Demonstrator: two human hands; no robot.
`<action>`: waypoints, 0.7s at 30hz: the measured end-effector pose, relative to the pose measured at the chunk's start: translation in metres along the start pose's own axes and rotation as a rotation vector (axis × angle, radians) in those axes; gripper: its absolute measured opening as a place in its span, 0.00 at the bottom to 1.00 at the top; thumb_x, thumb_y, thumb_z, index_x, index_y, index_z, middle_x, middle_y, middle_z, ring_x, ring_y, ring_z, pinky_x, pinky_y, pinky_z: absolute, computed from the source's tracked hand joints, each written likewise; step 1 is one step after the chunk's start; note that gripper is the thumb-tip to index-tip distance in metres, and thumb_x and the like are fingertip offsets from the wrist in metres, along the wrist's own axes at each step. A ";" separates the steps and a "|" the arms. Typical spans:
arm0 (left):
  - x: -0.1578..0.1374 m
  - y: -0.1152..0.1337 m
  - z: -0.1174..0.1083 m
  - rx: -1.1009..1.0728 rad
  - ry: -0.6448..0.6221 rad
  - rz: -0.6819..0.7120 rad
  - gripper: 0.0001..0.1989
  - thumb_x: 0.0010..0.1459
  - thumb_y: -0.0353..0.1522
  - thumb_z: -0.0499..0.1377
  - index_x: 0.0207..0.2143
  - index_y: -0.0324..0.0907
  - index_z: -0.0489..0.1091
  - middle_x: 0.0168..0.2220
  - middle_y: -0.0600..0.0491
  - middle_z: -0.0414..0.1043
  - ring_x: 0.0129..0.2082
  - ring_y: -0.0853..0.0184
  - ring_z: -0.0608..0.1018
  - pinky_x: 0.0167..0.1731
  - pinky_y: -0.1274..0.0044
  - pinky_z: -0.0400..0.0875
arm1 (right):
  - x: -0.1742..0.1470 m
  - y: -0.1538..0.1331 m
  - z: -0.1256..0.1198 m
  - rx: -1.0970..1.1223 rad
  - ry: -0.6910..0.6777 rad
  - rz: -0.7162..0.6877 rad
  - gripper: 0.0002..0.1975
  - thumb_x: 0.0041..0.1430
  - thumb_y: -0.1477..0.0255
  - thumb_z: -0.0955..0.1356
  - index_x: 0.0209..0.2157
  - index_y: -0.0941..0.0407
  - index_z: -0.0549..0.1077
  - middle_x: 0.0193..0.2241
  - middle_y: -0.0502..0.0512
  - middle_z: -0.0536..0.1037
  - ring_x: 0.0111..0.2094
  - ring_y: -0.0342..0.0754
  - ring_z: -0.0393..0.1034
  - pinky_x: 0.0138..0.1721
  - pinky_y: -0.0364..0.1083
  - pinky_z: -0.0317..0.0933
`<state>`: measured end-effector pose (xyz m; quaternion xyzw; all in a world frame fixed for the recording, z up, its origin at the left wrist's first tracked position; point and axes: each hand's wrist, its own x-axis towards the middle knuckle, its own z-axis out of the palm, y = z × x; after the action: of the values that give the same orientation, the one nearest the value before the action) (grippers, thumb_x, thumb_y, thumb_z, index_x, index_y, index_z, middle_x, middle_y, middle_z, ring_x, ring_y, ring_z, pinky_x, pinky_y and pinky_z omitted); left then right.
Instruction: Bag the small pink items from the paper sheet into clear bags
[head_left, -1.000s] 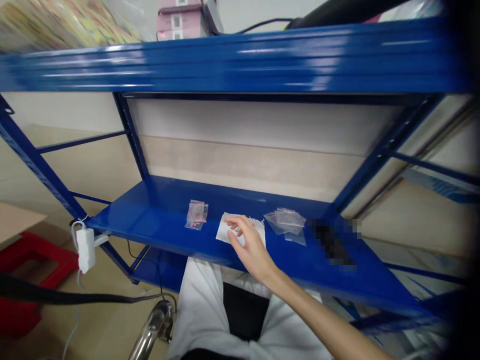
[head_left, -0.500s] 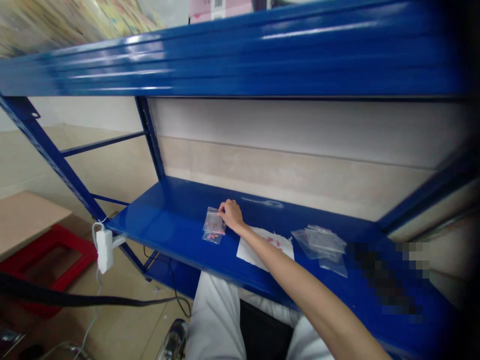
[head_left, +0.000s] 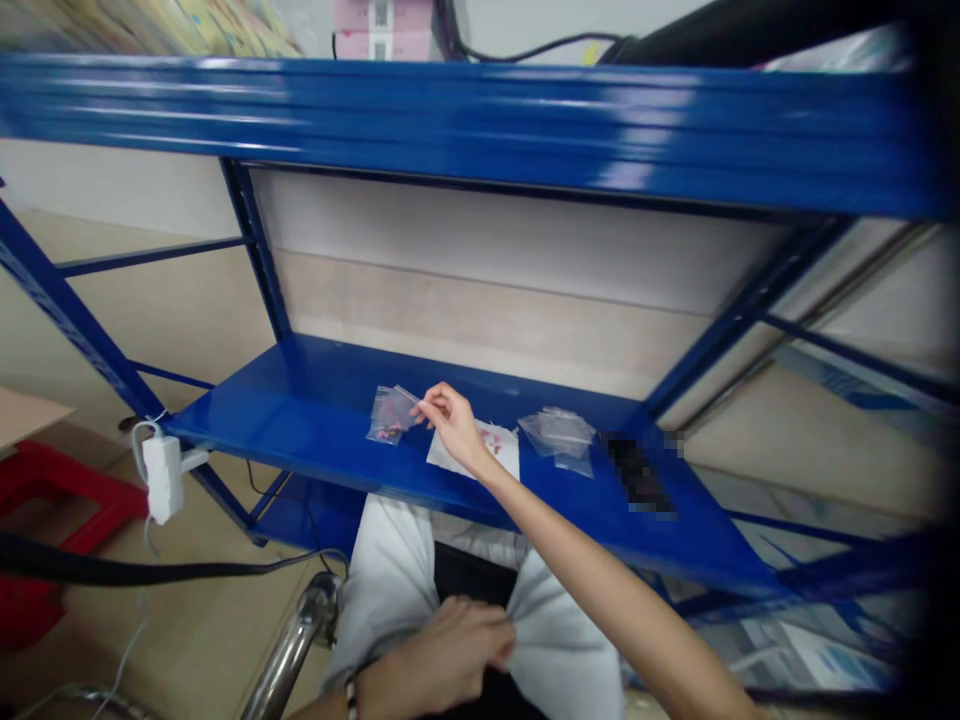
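My right hand [head_left: 452,420] pinches the corner of a small clear plastic bag with pink bits [head_left: 388,414] and holds it just above the blue shelf [head_left: 300,420]. Behind that hand a white sheet of paper [head_left: 504,452] with a few pink pieces lies flat on the shelf. A loose pile of empty clear bags [head_left: 559,437] sits to its right. My left hand [head_left: 442,662] rests low in my lap on the white cloth of my clothes, fingers curled, with nothing seen in it.
A blurred dark object [head_left: 637,472] lies on the shelf right of the bags. A white power adapter [head_left: 163,477] hangs off the shelf's left corner, with a black cable [head_left: 150,572] running across. A red stool [head_left: 45,500] stands at the left. The upper blue shelf beam [head_left: 480,120] overhangs.
My right hand went from the white paper to the bag at the left, took hold of it and lifted it off the shelf. My left hand has come into view in my lap.
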<state>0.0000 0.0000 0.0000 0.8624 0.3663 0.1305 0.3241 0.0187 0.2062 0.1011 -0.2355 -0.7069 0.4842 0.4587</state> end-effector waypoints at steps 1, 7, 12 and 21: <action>0.003 0.001 0.001 0.031 0.037 -0.008 0.08 0.62 0.27 0.54 0.42 0.43 0.70 0.42 0.48 0.73 0.45 0.60 0.74 0.44 0.72 0.66 | -0.020 -0.012 -0.002 0.051 0.009 0.014 0.10 0.61 0.65 0.66 0.33 0.55 0.62 0.29 0.52 0.77 0.28 0.44 0.72 0.27 0.41 0.61; -0.016 0.041 -0.015 -0.029 0.158 0.082 0.10 0.65 0.33 0.52 0.34 0.41 0.72 0.32 0.51 0.75 0.32 0.66 0.75 0.34 0.78 0.62 | -0.148 -0.052 -0.028 0.215 0.275 0.128 0.20 0.56 0.60 0.71 0.43 0.53 0.60 0.28 0.49 0.76 0.21 0.44 0.70 0.17 0.38 0.59; -0.012 0.049 -0.024 -0.260 0.129 0.129 0.12 0.63 0.37 0.54 0.34 0.40 0.73 0.27 0.53 0.74 0.26 0.69 0.73 0.29 0.79 0.62 | -0.212 -0.038 -0.059 0.293 0.493 0.219 0.25 0.52 0.60 0.73 0.45 0.53 0.60 0.29 0.51 0.76 0.21 0.44 0.71 0.17 0.39 0.60; 0.043 -0.038 -0.020 -0.643 0.345 -0.064 0.17 0.62 0.44 0.56 0.32 0.38 0.70 0.28 0.51 0.72 0.26 0.68 0.73 0.27 0.79 0.65 | -0.235 0.016 -0.070 0.288 0.429 0.441 0.27 0.49 0.60 0.75 0.48 0.58 0.73 0.31 0.58 0.80 0.32 0.50 0.76 0.28 0.42 0.67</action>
<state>0.0003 0.0598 -0.0104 0.6700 0.3825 0.3721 0.5161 0.1887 0.0627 -0.0043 -0.4121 -0.4508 0.6060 0.5096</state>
